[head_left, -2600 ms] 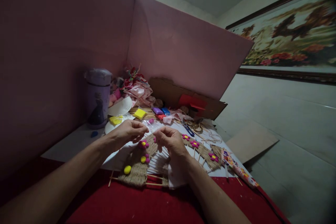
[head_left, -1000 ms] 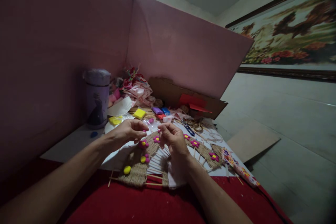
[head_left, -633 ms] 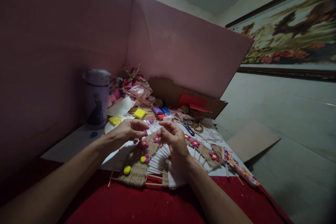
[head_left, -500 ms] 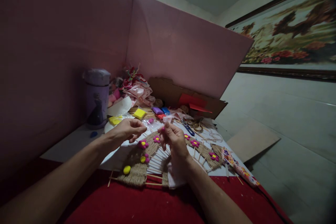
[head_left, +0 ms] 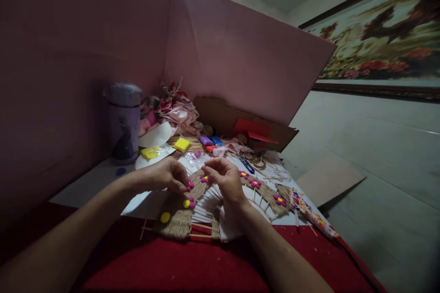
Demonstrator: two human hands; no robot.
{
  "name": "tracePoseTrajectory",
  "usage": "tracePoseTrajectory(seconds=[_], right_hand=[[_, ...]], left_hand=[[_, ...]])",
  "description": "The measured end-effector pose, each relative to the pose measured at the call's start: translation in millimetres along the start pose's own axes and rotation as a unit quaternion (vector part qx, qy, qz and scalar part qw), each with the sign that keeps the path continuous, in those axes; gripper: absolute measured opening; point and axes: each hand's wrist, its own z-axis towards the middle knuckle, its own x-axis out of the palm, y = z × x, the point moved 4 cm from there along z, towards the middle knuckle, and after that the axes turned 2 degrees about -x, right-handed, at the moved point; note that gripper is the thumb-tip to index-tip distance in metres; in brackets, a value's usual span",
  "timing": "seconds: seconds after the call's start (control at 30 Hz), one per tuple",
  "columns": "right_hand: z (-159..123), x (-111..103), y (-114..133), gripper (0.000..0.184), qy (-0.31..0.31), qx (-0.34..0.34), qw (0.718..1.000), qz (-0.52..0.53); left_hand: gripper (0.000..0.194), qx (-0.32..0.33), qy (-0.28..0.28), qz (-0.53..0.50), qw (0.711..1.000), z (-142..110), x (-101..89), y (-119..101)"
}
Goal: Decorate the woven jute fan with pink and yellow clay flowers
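Note:
A fan-shaped piece woven from twine over thin sticks (head_left: 177, 222) lies before me, dotted with pink clay flowers with yellow centres (head_left: 255, 184). Over its left part, my left hand (head_left: 168, 175) has thumb and fingers pinched, close to a flower partly hidden behind them. My right hand (head_left: 227, 178) is pinched too, its fingertips above the weave's middle; what they hold is too small to make out. A yellow clay disc (head_left: 165, 217) rests at the lower left of the weave. One flower (head_left: 189, 203) there has only a few petals beside its yellow centre.
Behind the weave lie a pink clay lump (head_left: 197, 154), a yellow clay block (head_left: 182, 144), purple clay (head_left: 205, 140) and blue-handled scissors (head_left: 246, 165). A lilac canister (head_left: 124, 123) stands at left. A flowered glue gun (head_left: 314, 214) lies at right. Pink boards (head_left: 240, 55) wall the back.
My left hand has dropped slightly towards the flower on the left. My right hand has shifted left and turned; the pink clay bit seen between its fingers before no longer shows clearly.

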Motion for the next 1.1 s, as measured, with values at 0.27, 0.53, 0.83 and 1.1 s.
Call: tracePoseTrajectory(seconds=[0.27, 0.53, 0.83, 1.1], right_hand=[[0.2, -0.3, -0.9, 0.018, 0.008, -0.002, 1.000, -0.011], [-0.9, 0.9, 0.7, 0.016, 0.011, 0.002, 1.000, -0.014], [-1.5, 0.9, 2.1, 0.016, 0.008, 0.002, 1.000, -0.017], [-1.6, 1.0, 3.1, 0.016, 0.006, 0.006, 1.000, -0.022]], left_hand=[[0.020, 0.014, 0.000, 0.034, 0.999, 5.0, 6.3, 8.4], [0.015, 0.021, -0.005, 0.065, 0.998, 4.2, 8.4, 6.4], [0.019, 0.018, 0.007, 0.085, 0.996, 4.1, 9.4, 8.0], [0.016, 0.019, -0.038, 0.088, 0.995, 6.9, 4.2, 10.7]])
